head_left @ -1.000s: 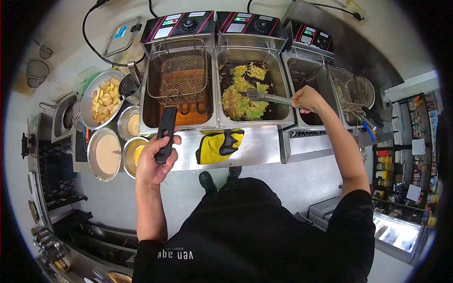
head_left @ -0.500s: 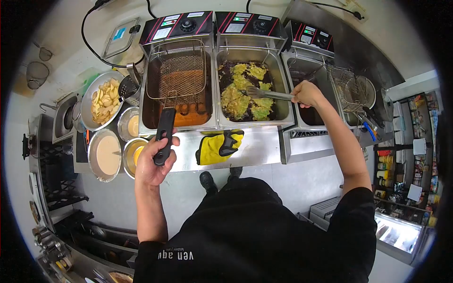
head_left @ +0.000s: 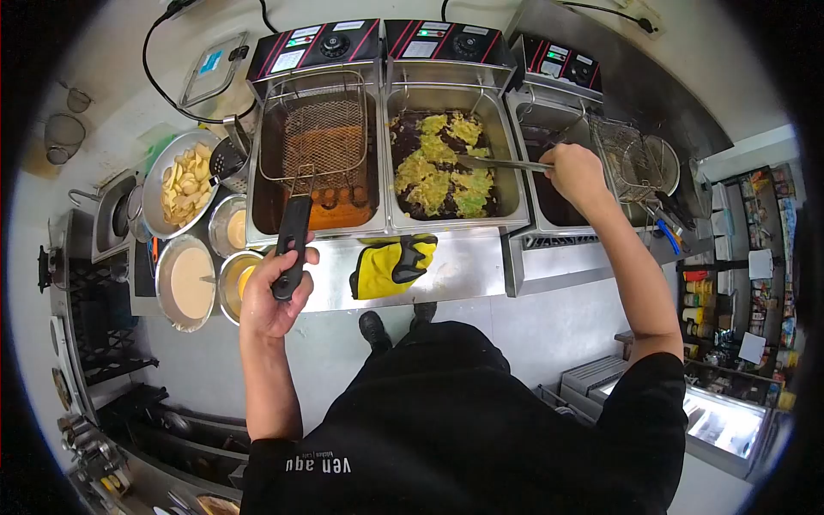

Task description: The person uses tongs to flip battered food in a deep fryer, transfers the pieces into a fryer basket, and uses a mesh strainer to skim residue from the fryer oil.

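- Near the left-centre, the left hand wraps round the black handle of a wire basket in the left fryer.
- A yellow glove lies on the tabletop at centre, before the middle fryer.
- At left crowd a bowl of batter and, beyond it, a bowl of pale slices.
- Right of centre, the right hand pinches metal tongs, reaching across the fryer wall; green-and-yellow fried pieces spread through dark oil below the tips.
- The shirt runs off the bottom edge.
- The right fingertips are partly hidden; whether the tongs grip a piece, I cannot tell.
- Whether the basket's underside touches oil is unclear.
- Upside-down white lettering on the shirt seems to read "ven aqu"; smaller print beneath blurs.
- Fryer panel labels, upper centre, are too small to read.
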`<state>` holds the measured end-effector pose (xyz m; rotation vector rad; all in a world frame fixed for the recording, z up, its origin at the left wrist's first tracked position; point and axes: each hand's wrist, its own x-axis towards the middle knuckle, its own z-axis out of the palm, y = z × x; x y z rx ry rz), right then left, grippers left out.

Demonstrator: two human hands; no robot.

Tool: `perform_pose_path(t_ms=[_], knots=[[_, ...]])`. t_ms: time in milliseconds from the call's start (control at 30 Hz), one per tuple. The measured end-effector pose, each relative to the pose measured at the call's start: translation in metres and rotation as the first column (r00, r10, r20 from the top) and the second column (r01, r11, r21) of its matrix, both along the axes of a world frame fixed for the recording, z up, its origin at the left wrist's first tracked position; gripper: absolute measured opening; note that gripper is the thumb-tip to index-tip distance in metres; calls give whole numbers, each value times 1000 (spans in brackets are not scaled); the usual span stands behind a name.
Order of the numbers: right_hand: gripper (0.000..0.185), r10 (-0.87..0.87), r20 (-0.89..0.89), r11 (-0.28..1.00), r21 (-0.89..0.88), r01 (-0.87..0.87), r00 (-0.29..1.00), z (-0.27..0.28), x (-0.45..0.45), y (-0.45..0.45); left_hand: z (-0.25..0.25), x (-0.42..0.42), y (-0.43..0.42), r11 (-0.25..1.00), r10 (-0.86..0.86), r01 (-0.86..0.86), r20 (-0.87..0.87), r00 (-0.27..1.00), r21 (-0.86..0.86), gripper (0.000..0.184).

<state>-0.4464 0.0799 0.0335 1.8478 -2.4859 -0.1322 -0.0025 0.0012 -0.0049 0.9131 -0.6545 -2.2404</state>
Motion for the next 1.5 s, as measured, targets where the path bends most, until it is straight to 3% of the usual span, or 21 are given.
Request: perform_pose_path(t_ms=[67,233,333,400,633,1100,1500], knots=[[12,31,-117,998,53,-25,993,0,5,3,-1,0,0,1000,-11,10,-26,1000,-12,37],[11,57,-90,997,48,-53,994,-8,12,6,4,-1,1,1000,-4,4,-15,1000,-21,38],[16,59,-181,995,94,-42,982,-4,20,19,2,0,1,1000,4,-4,-13,1000,-9,38],[13,163,-273,986,88,-144,948,-1,27,32,1,-1,1,1000,8,-8,-20,1000,-9,39],[4,260,-365,965,120,-232,894,2,65,50,3,-3,4,1000,30,-30,-13,999,-1,39],[11,187,-437,982,117,-151,880,-8,80,56,3,-3,5,999,47,-48,25,999,24,37],[13,162,-457,971,232,-59,874,-26,105,40,-2,-1,3,1000,17,-17,-14,1000,-3,36]])
